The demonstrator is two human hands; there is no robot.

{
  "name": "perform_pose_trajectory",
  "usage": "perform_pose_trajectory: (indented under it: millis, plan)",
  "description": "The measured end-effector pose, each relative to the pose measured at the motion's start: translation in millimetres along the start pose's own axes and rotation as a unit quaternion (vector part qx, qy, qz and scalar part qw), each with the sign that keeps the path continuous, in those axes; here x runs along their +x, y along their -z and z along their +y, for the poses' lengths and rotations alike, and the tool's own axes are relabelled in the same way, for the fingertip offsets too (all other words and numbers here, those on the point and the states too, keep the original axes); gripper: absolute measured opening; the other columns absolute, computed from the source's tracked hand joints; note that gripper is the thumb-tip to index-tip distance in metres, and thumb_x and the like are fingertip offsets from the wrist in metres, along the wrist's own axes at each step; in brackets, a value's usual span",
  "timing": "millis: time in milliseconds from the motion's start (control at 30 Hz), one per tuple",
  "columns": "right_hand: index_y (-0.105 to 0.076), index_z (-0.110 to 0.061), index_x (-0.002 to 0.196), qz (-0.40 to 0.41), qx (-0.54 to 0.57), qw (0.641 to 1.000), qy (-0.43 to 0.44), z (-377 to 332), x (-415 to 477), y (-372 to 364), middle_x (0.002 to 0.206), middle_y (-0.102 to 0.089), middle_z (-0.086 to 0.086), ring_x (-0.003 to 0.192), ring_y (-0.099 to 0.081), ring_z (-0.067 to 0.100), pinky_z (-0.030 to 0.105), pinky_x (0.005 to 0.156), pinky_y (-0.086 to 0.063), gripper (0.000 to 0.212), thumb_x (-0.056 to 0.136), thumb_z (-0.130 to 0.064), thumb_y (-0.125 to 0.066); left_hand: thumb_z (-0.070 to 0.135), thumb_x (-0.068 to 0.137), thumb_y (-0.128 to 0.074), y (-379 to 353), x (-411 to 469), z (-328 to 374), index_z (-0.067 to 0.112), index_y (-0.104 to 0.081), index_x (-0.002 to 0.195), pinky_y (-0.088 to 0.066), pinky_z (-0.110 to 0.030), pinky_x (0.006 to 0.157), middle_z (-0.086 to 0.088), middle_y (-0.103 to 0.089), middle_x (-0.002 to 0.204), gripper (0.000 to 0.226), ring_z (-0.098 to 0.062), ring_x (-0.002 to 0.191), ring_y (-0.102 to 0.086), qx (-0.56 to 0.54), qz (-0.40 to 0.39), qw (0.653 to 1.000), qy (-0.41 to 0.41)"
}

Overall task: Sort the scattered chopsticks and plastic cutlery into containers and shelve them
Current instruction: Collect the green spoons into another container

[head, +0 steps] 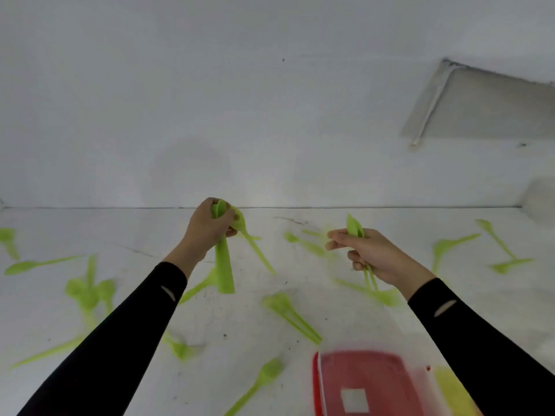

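Note:
My left hand (207,228) grips a bunch of green plastic cutlery (224,268), handles hanging down over the white table (345,217). My right hand (375,256) holds a smaller bunch of green cutlery (356,228), tips pointing up and handles sticking out below the palm. Several loose green spoons and forks lie scattered over the table, such as a pair of spoons (291,316) near the middle and a fork (261,382) at the front. A clear container with a red lid (369,382) stands at the front right, under my right forearm.
A white wall rises behind the table. A grey panel (486,106) leans on the wall at the upper right. A pale translucent object (540,199) sits at the far right edge. Something yellow (453,391) lies beside the red-lidded container.

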State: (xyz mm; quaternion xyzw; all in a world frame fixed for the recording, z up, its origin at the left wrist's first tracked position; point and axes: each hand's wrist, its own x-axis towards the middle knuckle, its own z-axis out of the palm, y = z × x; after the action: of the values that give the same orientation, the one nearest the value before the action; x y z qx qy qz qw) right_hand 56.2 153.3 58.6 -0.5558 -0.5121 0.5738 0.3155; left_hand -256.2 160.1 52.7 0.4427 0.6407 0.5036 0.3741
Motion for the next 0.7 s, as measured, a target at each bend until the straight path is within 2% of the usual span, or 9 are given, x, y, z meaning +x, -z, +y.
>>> perform_pose_trajectory:
  millis: [133,233,333,433,500,567,633,700]
  plan:
    - [-0.066,-0.008,0.106,0.002,-0.066,0.998,-0.001,22.5,-53.3,49.3,0.090,-0.073,0.000,0.049,-0.028,0.011,0.021,0.042,-0.031,0.017,0.097,-0.021,-0.059,0.009,0.097,-0.058,-71.1,-44.4,17.1,0.003,-0.056,0.111,-0.060,-0.036,0.069,-0.019,-0.064,0.094,0.015,-0.032,0.083,-0.072,-0.119,-0.129,0.984,0.029]
    - [-0.066,-0.007,0.102,0.049,-0.085,0.995,-0.002,46.1,-90.2,92.9,0.092,-0.073,0.003,0.044,-0.029,0.010,0.021,0.042,-0.030,0.016,0.097,-0.021,-0.058,0.006,0.097,-0.058,-120.7,-81.3,22.3,0.003,-0.058,0.112,-0.059,-0.029,0.065,-0.014,-0.061,0.088,0.016,-0.024,0.075,-0.070,-0.188,-0.198,0.960,0.060]
    - [-0.069,-0.010,0.095,0.108,-0.135,0.985,0.000,67.0,-123.0,125.6,0.092,-0.074,0.003,0.040,-0.036,0.006,0.023,0.043,-0.031,0.015,0.096,-0.020,-0.058,0.004,0.095,-0.058,-160.6,-117.6,21.5,0.001,-0.058,0.112,-0.058,-0.025,0.062,-0.011,-0.056,0.083,0.017,-0.014,0.057,-0.063,-0.172,-0.229,0.954,0.087]
    - [-0.073,-0.012,0.082,0.164,-0.254,0.953,-0.003,90.1,-151.8,150.4,0.086,-0.074,0.006,0.053,-0.051,0.012,0.021,0.039,-0.035,0.021,0.092,-0.023,-0.058,0.004,0.096,-0.058,-191.3,-159.0,15.0,0.002,-0.058,0.109,-0.058,-0.025,0.061,-0.010,-0.058,0.080,0.014,-0.014,0.057,-0.062,-0.129,-0.292,0.941,0.114]
    - [-0.073,-0.010,0.077,0.151,-0.312,0.937,-0.043,105.0,-161.8,158.9,0.078,-0.071,0.011,0.058,-0.057,0.021,0.020,0.039,-0.036,0.022,0.091,-0.020,-0.058,0.002,0.096,-0.057,-202.3,-181.6,8.8,0.003,-0.060,0.106,-0.057,-0.026,0.062,-0.010,-0.062,0.082,0.011,-0.017,0.064,-0.064,-0.079,-0.346,0.927,0.121]
    - [-0.070,-0.008,0.077,0.099,-0.344,0.927,-0.111,121.5,-170.6,162.1,0.064,-0.060,0.008,0.051,-0.050,0.021,0.020,0.040,-0.035,0.018,0.089,-0.017,-0.059,0.003,0.095,-0.057,-211.4,-201.8,1.9,0.005,-0.061,0.107,-0.056,-0.025,0.063,-0.012,-0.066,0.088,0.012,-0.020,0.075,-0.067,-0.030,-0.375,0.919,0.118]
    - [-0.066,-0.011,0.077,0.068,-0.370,0.914,-0.151,135.6,-172.3,158.6,0.061,-0.052,0.004,0.049,-0.046,0.018,0.019,0.042,-0.035,0.012,0.086,-0.017,-0.061,0.005,0.095,-0.059,-215.4,-213.4,-3.5,0.007,-0.062,0.108,-0.055,-0.024,0.061,-0.011,-0.068,0.092,0.013,-0.020,0.078,-0.069,-0.020,-0.364,0.923,0.123]
    - [-0.062,-0.013,0.076,0.054,-0.389,0.906,-0.156,144.0,-170.6,151.5,0.063,-0.054,0.003,0.048,-0.048,0.017,0.017,0.040,-0.036,0.017,0.089,-0.023,-0.060,0.007,0.095,-0.060,-215.4,-218.2,-7.1,0.007,-0.062,0.106,-0.056,-0.026,0.065,-0.011,-0.068,0.092,0.011,-0.021,0.081,-0.069,-0.054,-0.344,0.928,0.135]
